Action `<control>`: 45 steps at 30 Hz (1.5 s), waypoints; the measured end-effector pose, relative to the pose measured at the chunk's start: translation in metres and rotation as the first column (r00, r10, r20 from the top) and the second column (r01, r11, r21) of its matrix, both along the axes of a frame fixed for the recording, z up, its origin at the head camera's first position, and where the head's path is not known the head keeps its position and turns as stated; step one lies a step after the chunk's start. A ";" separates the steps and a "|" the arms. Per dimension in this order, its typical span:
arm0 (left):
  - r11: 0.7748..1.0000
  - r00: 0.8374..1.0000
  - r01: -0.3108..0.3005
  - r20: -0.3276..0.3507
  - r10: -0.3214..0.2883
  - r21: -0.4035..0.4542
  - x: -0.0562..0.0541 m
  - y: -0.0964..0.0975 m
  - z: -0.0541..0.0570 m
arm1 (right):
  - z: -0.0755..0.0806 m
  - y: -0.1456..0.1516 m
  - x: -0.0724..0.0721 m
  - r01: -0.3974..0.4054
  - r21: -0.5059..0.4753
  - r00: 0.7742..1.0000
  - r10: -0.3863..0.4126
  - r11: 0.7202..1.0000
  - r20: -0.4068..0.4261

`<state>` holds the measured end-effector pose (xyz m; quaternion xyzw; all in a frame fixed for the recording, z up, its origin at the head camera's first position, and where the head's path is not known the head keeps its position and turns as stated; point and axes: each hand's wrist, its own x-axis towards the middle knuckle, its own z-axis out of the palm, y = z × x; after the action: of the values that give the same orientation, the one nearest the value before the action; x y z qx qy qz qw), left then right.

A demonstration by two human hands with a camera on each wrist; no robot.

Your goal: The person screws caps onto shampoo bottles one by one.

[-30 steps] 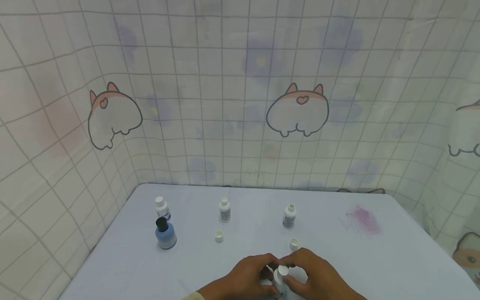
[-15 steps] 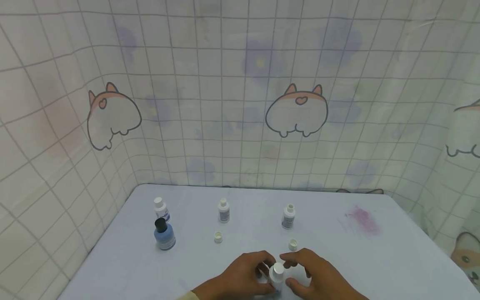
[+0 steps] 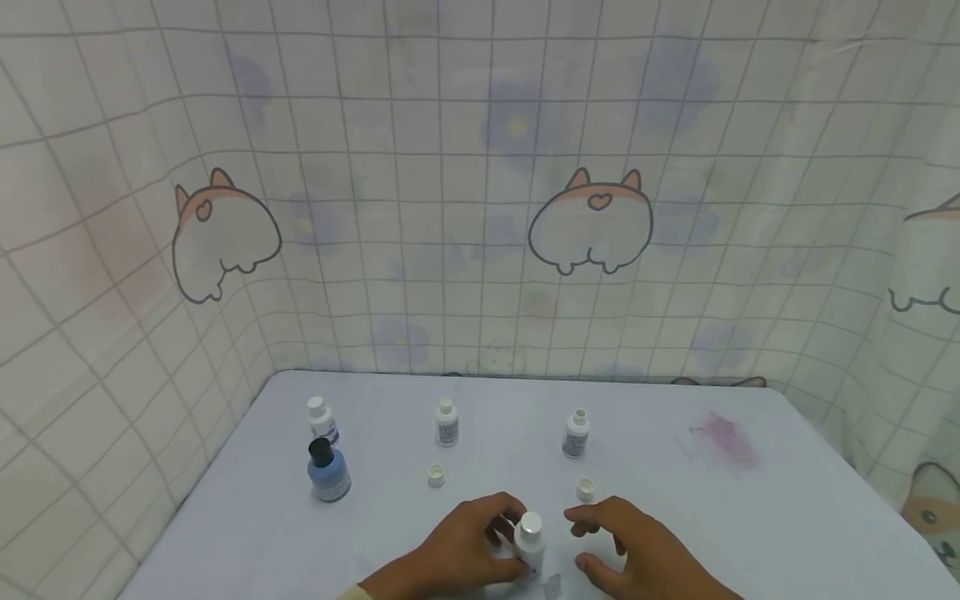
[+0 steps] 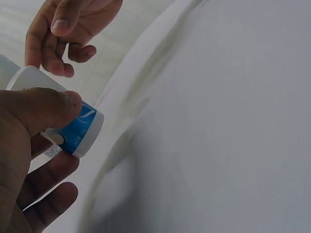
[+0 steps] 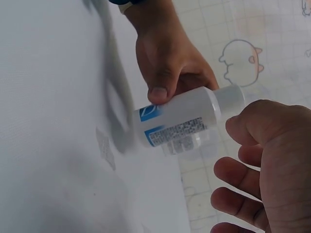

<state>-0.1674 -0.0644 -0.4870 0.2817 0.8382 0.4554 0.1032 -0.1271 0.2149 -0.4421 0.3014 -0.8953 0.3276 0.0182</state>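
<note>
My left hand (image 3: 468, 546) holds a small white bottle (image 3: 530, 537) with its white cap on, near the front of the table. The thumb lies along one side of the bottle, and its blue label (image 4: 80, 128) shows in the left wrist view. A printed code panel on the same bottle (image 5: 182, 114) faces the right wrist view. To the right of it, my right hand (image 3: 633, 550) is apart from the bottle, its fingers loosely bent around nothing. Just beyond that hand's fingertips a loose white cap (image 3: 585, 490) lies on the table.
Two uncapped white bottles, one mid-back (image 3: 447, 423) and one to its right (image 3: 576, 435), stand on the table (image 3: 660, 417). Another loose cap (image 3: 436, 476) lies before the first. At left are a blue bottle with black cap (image 3: 329, 477) and a capped white bottle (image 3: 322, 423).
My right hand has let go of the bottle's cap and moved slightly away from it. My left hand has carried the bottle to the left.
</note>
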 end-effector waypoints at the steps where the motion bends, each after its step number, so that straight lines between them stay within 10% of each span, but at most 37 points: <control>1: 1.000 1.000 -0.009 0.005 0.009 0.000 0.000 -0.002 0.000 | 0.000 0.000 0.000 0.001 0.000 1.000 -0.001 1.000 0.007; 45: 0.994 0.994 -0.111 0.020 0.111 0.019 0.003 -0.064 0.007 | 0.000 0.004 -0.002 0.027 0.011 0.997 -0.028 1.000 0.075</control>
<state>-0.1641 -0.1283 -0.4800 0.2315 0.8470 0.4713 0.0828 -0.1291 0.2186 -0.4425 0.2764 -0.9011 0.3340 -0.0125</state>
